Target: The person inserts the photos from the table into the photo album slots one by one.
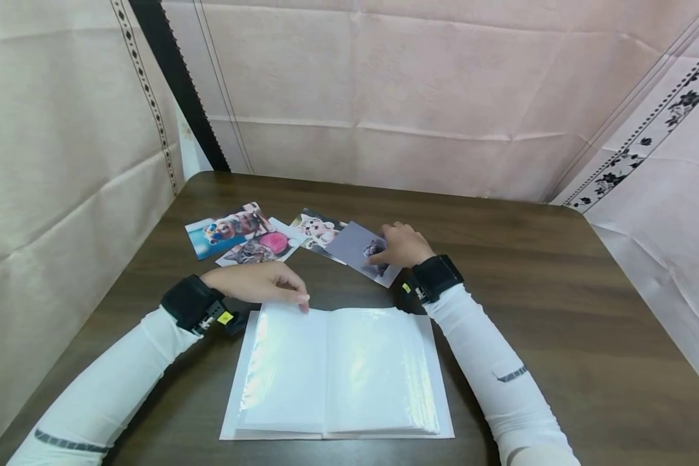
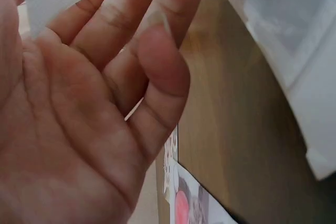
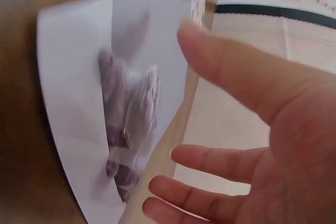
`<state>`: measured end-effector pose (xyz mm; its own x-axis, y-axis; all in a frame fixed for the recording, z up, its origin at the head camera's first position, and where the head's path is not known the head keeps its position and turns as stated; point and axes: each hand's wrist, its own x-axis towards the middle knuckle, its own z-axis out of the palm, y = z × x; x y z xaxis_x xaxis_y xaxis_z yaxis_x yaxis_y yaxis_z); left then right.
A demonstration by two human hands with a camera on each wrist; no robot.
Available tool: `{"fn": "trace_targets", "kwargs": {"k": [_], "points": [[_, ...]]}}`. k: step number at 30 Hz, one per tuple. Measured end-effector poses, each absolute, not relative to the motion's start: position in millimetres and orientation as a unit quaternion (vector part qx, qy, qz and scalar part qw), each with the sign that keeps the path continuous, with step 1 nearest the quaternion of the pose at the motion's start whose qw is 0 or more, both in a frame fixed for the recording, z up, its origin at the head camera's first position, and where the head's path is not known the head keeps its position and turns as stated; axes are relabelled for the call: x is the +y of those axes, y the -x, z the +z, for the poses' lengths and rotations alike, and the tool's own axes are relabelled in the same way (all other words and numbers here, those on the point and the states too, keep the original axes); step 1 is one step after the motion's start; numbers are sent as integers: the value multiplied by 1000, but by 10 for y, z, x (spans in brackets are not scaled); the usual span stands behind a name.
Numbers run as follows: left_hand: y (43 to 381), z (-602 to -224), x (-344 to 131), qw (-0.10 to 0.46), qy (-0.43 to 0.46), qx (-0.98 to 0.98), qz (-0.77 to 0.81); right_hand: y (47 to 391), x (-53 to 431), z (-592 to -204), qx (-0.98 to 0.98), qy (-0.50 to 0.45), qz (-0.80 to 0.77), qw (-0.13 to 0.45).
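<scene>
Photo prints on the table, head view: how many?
4, left to right: blue-edged print, pink-spotted print, white-animal print, then gray print at the right hand. More could be hidden underneath.

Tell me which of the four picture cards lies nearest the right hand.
The grey card, rightmost of the four: the right hand is at its edge, whereas the other three cards lie farther left.

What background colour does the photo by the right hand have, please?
The photo has a greyish purple background, clearest in the head view.
</scene>
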<state>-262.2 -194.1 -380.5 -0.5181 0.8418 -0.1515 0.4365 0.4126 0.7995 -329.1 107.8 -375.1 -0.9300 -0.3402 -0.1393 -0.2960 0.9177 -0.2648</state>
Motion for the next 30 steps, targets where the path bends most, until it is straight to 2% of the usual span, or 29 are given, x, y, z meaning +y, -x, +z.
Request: {"fn": "trace_targets", "kwargs": {"k": [9,20,30], "points": [[2615,-3771,-1898,264,-399,810,337,3459,1097,-3838,978,142,-94,120],[2531,-3680,-1926,264,-377,840,288,3500,1055,-3868,970,133,-144,141],[2524,-3675,-1912,252,-369,851,275,3466,1220,-3686,932,201,-282,106]]}}
